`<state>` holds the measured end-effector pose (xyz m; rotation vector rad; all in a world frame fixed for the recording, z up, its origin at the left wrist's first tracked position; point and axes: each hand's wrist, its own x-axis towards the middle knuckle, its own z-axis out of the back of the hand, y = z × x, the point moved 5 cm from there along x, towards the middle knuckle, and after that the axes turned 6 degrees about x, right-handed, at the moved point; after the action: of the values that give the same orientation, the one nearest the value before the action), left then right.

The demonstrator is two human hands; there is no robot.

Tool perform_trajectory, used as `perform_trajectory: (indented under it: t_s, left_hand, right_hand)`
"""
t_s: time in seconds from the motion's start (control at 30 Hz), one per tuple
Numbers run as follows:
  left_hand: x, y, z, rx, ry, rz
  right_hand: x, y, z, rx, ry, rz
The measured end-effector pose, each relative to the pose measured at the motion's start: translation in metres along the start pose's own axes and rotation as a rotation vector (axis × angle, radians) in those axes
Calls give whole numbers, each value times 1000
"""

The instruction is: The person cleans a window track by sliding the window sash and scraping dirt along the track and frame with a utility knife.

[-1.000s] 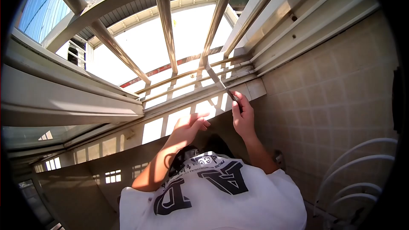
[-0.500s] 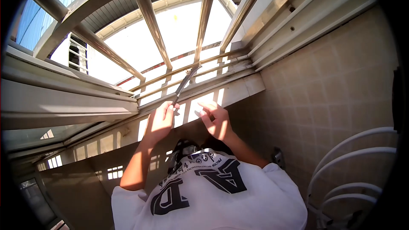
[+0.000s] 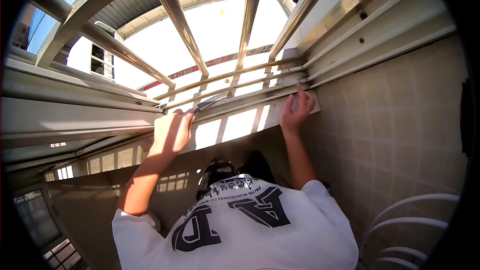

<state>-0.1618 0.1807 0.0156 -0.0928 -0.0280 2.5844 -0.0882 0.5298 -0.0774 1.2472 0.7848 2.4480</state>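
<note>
My left hand (image 3: pixel 172 129) is closed around the dark handle of a knife (image 3: pixel 212 102). The grey blade, pointed at its tip, lies low along the window track (image 3: pixel 240 101) and angles to the right. Sunlight and bar shadows blur its outline. At the right end of the sill (image 3: pixel 270 112), my right hand (image 3: pixel 298 110) is raised with the index finger stretched toward the track corner. Its thumb stands apart and nothing shows in its grasp.
Metal window bars (image 3: pixel 180 25) rise beyond the track. A sliding window frame (image 3: pixel 80 117) is at the left, with a tiled wall (image 3: pixel 380 110) at the right. White curved rails (image 3: pixel 415 222) stand at the lower right.
My left hand has moved left and lowered the knife from a raised slant to the track. My right hand has moved right and up, away from the left, to the sill's end.
</note>
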Motion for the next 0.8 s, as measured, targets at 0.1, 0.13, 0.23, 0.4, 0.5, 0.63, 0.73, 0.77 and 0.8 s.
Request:
perform_trajectory:
  t_s: [0.1, 0.13, 0.23, 0.4, 0.5, 0.63, 0.73, 0.77, 0.8]
  left_hand:
    - [40, -36, -16, -193, -99, -102]
    - [51, -53, -22, -219, -163, -146]
    - [85, -95, -17, -213, -205, -231]
    - [67, -63, 21, -110, -191, -202]
    - [61, -44, 27, -78, -141, -189]
    - [101, -96, -14, -137, -54, -260]
    - [141, -150, -46, -140, 60, -276]
    - [151, -163, -48, -170, 31, -305]
    - [158, -175, -44, -172, 15, -303]
  right_hand:
    - [-4, 0, 4, -7, -26, 11]
    - [-3, -2, 4, -7, -34, 12]
    - [-4, -6, 7, -15, -59, -8]
    - [-6, -14, 6, 23, -64, -48]
    - [-6, -3, 7, 25, -46, 13]
    - [-4, 1, 6, 1, -49, 39]
    - [-3, -1, 8, -15, -51, 14]
    - [-4, -2, 8, -22, -53, 10]
    - [-4, -2, 8, -29, -55, 7]
